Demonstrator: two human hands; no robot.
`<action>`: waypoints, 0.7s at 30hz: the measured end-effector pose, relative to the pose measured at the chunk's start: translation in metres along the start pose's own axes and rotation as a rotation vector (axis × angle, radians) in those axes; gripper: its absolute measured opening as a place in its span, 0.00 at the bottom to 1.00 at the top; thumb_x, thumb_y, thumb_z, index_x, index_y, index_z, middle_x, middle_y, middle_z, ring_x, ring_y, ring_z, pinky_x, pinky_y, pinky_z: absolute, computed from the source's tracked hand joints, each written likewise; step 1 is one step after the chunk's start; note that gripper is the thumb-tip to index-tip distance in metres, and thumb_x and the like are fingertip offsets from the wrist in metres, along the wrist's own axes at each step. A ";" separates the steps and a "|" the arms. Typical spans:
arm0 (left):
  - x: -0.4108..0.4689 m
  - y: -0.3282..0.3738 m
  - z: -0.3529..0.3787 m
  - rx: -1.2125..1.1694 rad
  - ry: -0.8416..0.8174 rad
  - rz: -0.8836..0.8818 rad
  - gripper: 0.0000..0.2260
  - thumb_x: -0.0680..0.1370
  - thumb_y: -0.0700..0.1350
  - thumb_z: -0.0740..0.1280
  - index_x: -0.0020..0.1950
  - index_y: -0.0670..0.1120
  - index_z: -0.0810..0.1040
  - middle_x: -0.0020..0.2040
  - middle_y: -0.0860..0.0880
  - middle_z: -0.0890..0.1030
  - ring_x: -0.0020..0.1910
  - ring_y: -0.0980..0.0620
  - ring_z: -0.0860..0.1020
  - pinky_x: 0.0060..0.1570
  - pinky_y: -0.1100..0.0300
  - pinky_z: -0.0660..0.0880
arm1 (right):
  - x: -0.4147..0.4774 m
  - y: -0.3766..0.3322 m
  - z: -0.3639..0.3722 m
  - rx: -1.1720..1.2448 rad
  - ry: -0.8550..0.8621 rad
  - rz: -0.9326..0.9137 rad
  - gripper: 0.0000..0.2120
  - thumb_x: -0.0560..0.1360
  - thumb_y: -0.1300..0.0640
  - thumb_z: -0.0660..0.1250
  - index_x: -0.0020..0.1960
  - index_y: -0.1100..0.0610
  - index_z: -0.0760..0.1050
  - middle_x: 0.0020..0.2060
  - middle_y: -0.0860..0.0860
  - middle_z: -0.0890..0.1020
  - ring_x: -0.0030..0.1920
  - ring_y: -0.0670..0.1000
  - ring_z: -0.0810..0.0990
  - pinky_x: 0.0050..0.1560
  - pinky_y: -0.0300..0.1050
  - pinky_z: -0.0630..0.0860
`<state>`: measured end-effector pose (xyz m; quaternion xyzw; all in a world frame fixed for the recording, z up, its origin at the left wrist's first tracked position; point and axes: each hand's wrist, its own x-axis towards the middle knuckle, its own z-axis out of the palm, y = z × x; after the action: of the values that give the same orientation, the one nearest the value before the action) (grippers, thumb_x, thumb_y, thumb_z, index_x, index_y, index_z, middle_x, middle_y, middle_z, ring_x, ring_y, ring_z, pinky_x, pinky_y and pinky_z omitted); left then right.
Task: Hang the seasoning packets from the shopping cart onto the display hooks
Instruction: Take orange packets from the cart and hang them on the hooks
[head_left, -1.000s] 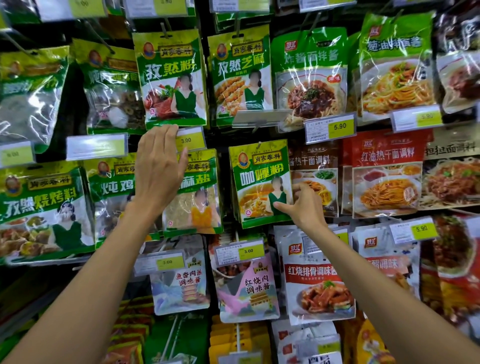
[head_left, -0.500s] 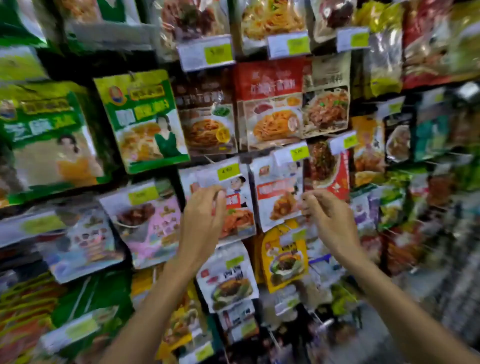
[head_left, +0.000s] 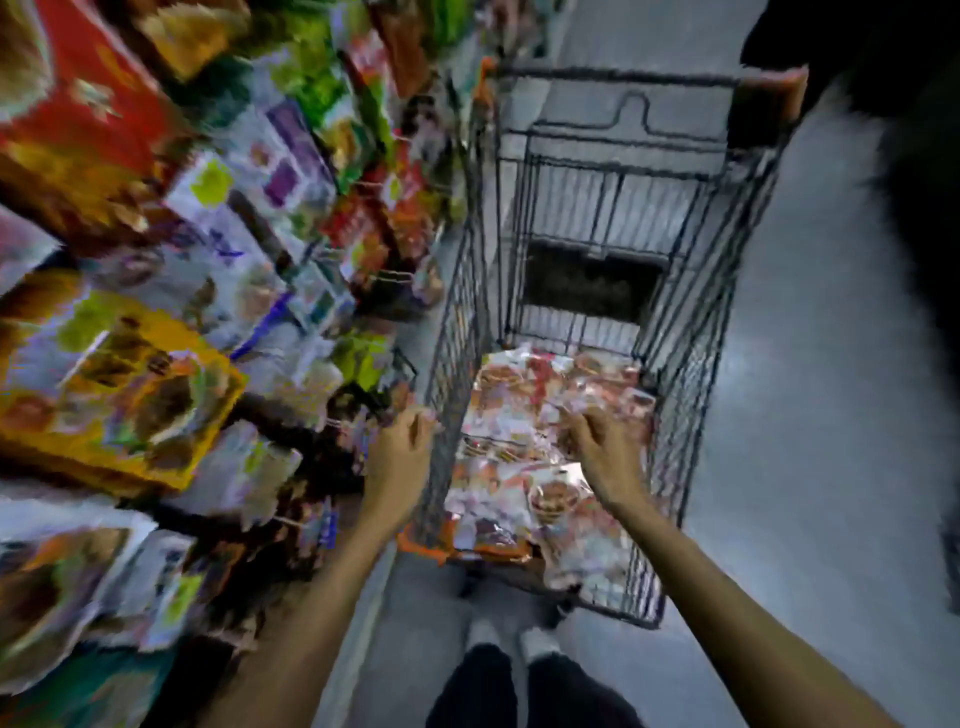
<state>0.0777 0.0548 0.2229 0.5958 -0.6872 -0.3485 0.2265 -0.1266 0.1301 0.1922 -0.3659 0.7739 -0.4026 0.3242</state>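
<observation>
Both hands have come down from the hanging display since the earlier frame, and the view now looks down into the cart. Heavy motion blur throughout.

The dark wire shopping cart (head_left: 693, 291) stands on the grey floor (head_left: 810, 415), just beside the blurred rows of hanging display packets (head_left: 130, 395) on the left. The task's glossy red-and-white seasoning packets (head_left: 514, 400) lie piled in the near end of the cart basket; the far end shows bare wire.

Left hand (head_left: 402, 449): at the cart's left wall, outside the basket, fingers loosely curled, nothing seen in it.

Right hand (head_left: 605, 452): over the pile, inside the basket, fingers bent down toward the top packets. Touching or pinching one: cannot tell through the blur.

Person's dark trouser legs (head_left: 519, 691) are at the bottom edge, behind the cart.
</observation>
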 end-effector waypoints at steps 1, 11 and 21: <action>0.006 -0.006 0.014 -0.001 -0.061 0.001 0.11 0.82 0.40 0.58 0.52 0.35 0.78 0.47 0.36 0.82 0.46 0.40 0.80 0.47 0.47 0.74 | 0.002 0.015 0.000 -0.013 0.031 0.029 0.14 0.82 0.58 0.58 0.42 0.62 0.76 0.36 0.59 0.81 0.38 0.58 0.80 0.42 0.54 0.75; 0.073 -0.077 0.125 0.086 -0.365 -0.033 0.10 0.83 0.41 0.58 0.53 0.38 0.76 0.45 0.40 0.79 0.42 0.42 0.78 0.39 0.55 0.75 | 0.036 0.145 0.029 -0.185 0.139 0.335 0.15 0.82 0.60 0.58 0.47 0.69 0.78 0.41 0.65 0.82 0.41 0.63 0.80 0.44 0.56 0.76; 0.159 -0.129 0.210 0.290 -0.386 -0.122 0.17 0.83 0.40 0.57 0.70 0.36 0.68 0.68 0.36 0.71 0.66 0.39 0.70 0.55 0.59 0.63 | 0.058 0.234 0.073 -0.341 0.070 0.478 0.10 0.77 0.59 0.66 0.56 0.62 0.76 0.49 0.57 0.81 0.49 0.57 0.79 0.47 0.45 0.73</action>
<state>-0.0199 -0.0628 -0.0276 0.5848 -0.7232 -0.3669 -0.0183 -0.1702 0.1496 -0.0554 -0.2084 0.9053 -0.1915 0.3168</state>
